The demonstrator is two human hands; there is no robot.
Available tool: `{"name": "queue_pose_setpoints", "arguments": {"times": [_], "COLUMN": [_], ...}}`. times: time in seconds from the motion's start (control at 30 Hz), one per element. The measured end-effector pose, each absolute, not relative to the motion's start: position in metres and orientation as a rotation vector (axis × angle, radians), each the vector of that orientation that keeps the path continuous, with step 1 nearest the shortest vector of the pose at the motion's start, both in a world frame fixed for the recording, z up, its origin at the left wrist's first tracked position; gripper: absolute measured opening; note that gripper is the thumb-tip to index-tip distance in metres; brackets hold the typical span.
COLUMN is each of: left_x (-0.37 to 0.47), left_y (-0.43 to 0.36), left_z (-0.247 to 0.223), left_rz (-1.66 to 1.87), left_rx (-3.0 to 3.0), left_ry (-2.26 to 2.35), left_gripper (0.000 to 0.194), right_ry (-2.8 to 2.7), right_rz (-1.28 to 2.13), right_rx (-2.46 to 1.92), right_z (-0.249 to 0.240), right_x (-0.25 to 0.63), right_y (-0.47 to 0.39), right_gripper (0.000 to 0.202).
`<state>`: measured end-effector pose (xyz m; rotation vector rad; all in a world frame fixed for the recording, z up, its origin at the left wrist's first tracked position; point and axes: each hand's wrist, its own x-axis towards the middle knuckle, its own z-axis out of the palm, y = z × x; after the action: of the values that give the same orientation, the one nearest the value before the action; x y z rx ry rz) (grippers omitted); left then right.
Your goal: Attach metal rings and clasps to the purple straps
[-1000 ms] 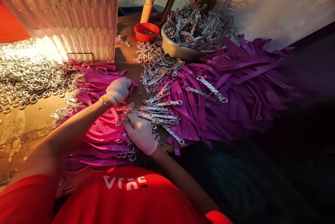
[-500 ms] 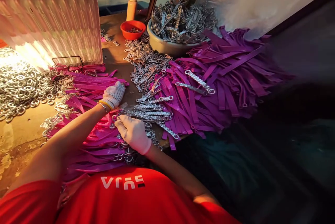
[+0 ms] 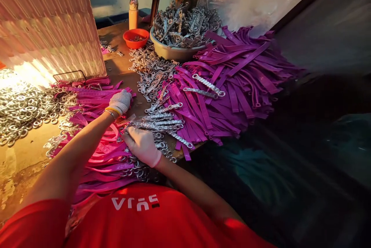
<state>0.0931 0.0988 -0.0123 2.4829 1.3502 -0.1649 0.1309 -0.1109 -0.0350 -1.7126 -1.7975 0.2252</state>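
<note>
My left hand, in a dotted white glove, is closed over the right ends of pink straps; what lies inside its fingers is hidden. Nearer to me, my right hand, in a pale smooth glove, has its thumb and fingers pressed together at a small metal ring on the pink straps. Silver chain-like pieces lie fanned just beyond the right hand. More metal rings sit under and beside its wrist.
A heap of purple straps covers the table's right side. Behind stand a basin of metal pieces, a red bowl and a bottle. Rings pile up at left beside a corrugated panel.
The view has shifted, so the table and both hands appear a little further left. Both hands keep nearly the same places over the straps.
</note>
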Motion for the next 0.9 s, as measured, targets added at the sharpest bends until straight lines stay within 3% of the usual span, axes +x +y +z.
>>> {"name": "queue_pose_setpoints", "arguments": {"times": [0.27, 0.47, 0.57, 0.77, 0.9], "left_x": [0.065, -0.016, -0.037, -0.05, -0.055], "left_y": [0.074, 0.004, -0.029, -0.055, -0.057], "left_z": [0.021, 0.044, 0.04, 0.028, 0.027], "left_rz": [0.02, 0.457, 0.543, 0.551, 0.464], "left_rx": [2.46, 1.423, 1.204, 1.152, 1.438], "left_ry": [1.253, 1.025, 1.027, 1.018, 1.03], "left_gripper": [0.031, 0.028, 0.033, 0.043, 0.028], "right_ry": [-1.732, -1.78, -1.894, -2.213, -2.339], "right_rz": [0.422, 0.424, 0.408, 0.24, 0.053], "right_rx": [-1.792, -1.645, -1.587, -1.749, -1.763], "right_z": [-0.021, 0.002, 0.009, 0.019, 0.017], "right_x": [0.137, 0.147, 0.14, 0.122, 0.116], "right_y": [-0.11, -0.103, -0.1, -0.109, -0.112], "right_gripper": [0.03, 0.028, 0.03, 0.033, 0.035]}}
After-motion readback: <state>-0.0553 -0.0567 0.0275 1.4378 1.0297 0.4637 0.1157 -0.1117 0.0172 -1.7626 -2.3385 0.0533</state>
